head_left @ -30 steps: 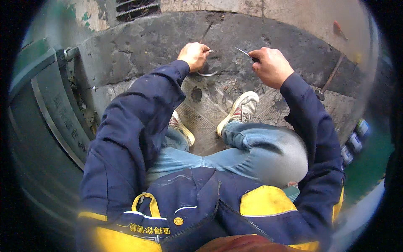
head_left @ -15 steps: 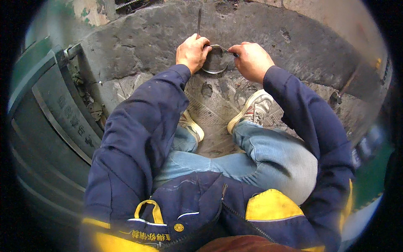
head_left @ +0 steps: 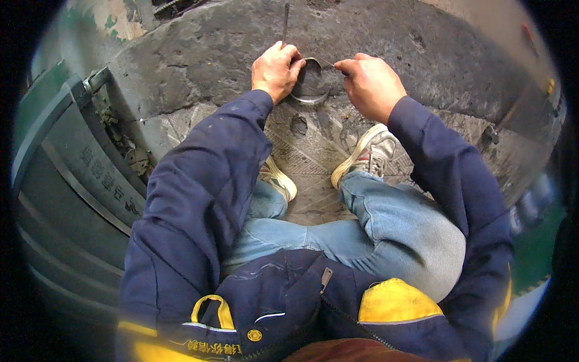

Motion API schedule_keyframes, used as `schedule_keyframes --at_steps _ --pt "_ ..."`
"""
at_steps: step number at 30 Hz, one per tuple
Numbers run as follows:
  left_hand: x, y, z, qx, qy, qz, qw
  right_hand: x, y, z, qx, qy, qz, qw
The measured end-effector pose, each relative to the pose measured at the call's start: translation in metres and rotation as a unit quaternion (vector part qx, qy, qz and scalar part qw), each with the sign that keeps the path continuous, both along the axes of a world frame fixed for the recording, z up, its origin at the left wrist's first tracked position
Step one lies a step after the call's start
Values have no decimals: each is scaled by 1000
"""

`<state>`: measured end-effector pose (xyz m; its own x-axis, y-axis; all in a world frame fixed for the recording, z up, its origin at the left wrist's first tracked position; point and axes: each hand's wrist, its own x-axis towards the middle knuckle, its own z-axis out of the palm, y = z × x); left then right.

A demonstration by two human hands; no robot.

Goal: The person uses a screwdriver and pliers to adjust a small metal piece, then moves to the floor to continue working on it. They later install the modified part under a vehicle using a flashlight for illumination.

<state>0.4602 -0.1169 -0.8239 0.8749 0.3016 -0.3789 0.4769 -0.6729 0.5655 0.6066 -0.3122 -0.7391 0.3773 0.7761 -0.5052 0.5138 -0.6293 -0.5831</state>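
While both hands work at the curved edge of the dark concrete slab (head_left: 199,66), the metal wire (head_left: 310,96) sits between them, bent into a loop approx. round in shape.

Status, as visible:
- Left hand (head_left: 274,71): closed in a loose fist, fingers curled over the loop's left side, where a straight upright rod (head_left: 285,21) rises behind the knuckles. Whether the rod is gripped too: cannot tell, the fingers hide it.
- Right hand (head_left: 371,84): thumb and forefinger pinched on a thin free end of the wire, which runs from the loop's top right into the fingertips.
- Loop: lower arc hangs clear below the hands, in front of the slab edge and above the patterned floor plate (head_left: 313,163).
- Person crouches, both shoes (head_left: 365,154) on the plate, just below the work.

Progress (judgement): loop appears formed, i.e. bending is largely done. Free end not yet tucked or twisted off; no closed knot or twist is visible. Remaining work is prob. closing and securing that end. A green machine housing (head_left: 66,181) stands at left, untouched.
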Motion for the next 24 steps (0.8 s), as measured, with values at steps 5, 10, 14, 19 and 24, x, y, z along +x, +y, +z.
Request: schedule_keyframes --at_steps 5,10,14,19,24 --pt "-1 -1 0 -2 -8 -1 1000 -4 3 -6 24 -1 3 1000" --pt "-2 0 -1 -2 -13 -3 1000 -4 4 -10 31 -5 15 999" --pt "-2 -1 -2 0 -11 -1 1000 -3 7 -12 32 -7 27 999" --pt "-2 -1 -3 2 -5 -2 1000 1 14 -11 0 -10 53 999" --pt "-1 -1 -4 18 -31 -2 999 9 30 -10 -75 3 106 992"
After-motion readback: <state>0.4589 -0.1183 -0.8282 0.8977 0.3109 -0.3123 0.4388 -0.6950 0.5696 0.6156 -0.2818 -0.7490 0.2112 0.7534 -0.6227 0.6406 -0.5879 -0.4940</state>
